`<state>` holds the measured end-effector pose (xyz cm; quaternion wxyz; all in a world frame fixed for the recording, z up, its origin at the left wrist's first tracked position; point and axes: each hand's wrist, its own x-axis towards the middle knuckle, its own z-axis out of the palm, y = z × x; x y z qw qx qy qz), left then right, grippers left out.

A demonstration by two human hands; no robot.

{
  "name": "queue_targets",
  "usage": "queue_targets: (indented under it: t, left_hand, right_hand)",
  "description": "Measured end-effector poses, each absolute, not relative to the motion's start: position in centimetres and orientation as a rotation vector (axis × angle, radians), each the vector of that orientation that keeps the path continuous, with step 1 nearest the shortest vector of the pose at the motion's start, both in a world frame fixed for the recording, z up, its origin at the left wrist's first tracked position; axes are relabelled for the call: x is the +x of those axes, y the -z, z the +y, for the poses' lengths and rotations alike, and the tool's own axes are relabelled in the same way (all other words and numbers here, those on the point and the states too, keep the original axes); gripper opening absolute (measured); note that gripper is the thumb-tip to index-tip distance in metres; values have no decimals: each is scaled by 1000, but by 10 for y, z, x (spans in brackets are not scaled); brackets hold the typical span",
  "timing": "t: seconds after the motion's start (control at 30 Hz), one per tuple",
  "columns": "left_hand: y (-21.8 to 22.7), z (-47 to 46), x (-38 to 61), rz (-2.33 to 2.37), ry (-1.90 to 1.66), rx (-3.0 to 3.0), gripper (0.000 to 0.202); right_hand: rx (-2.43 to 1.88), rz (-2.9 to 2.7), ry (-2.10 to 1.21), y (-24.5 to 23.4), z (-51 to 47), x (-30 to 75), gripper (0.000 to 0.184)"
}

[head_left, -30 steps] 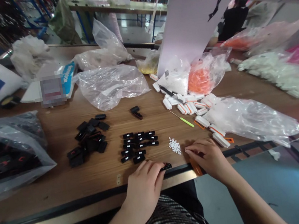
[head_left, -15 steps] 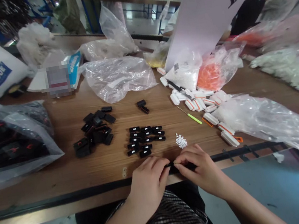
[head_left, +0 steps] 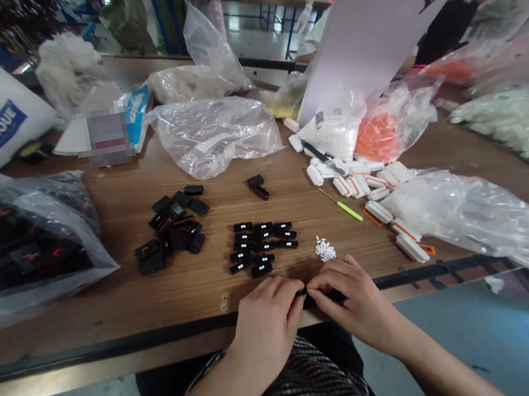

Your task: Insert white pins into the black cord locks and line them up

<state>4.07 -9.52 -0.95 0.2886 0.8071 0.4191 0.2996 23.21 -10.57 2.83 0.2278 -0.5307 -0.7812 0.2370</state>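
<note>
My left hand (head_left: 267, 312) is closed, its thumb and fingertips pinching a small black plastic part (head_left: 302, 292) at the table's front edge. From the other side, my right hand (head_left: 350, 293) meets that part with pinched fingertips; what lies between them is too small to make out. Just beyond the right hand is a little heap of tiny white pins (head_left: 324, 249). Black plastic blocks (head_left: 263, 270), each showing two white dots, lie in a loose group ahead of my left hand. A second pile of black blocks (head_left: 178, 226), jumbled together, sits farther left.
A clear bag of black parts (head_left: 23, 245) stands at the left. To the right are a green-handled pick tool (head_left: 349, 211), white and orange plastic cases (head_left: 354, 186) and a clear plastic bag (head_left: 469, 211). An empty-looking plastic bag (head_left: 218, 135) lies at the back.
The whole view has shifted slightly, so the table's things appear a little farther right. Both hands stay together at the black part, with barely any finger movement.
</note>
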Motion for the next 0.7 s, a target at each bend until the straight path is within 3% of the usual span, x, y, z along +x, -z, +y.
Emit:
queue_targets:
  t: [0.7]
  left_hand:
    - [12,-95,40,1132,-814,2140,16]
  right_hand:
    - [-1401,-2276,-304,-26,-117,228,13]
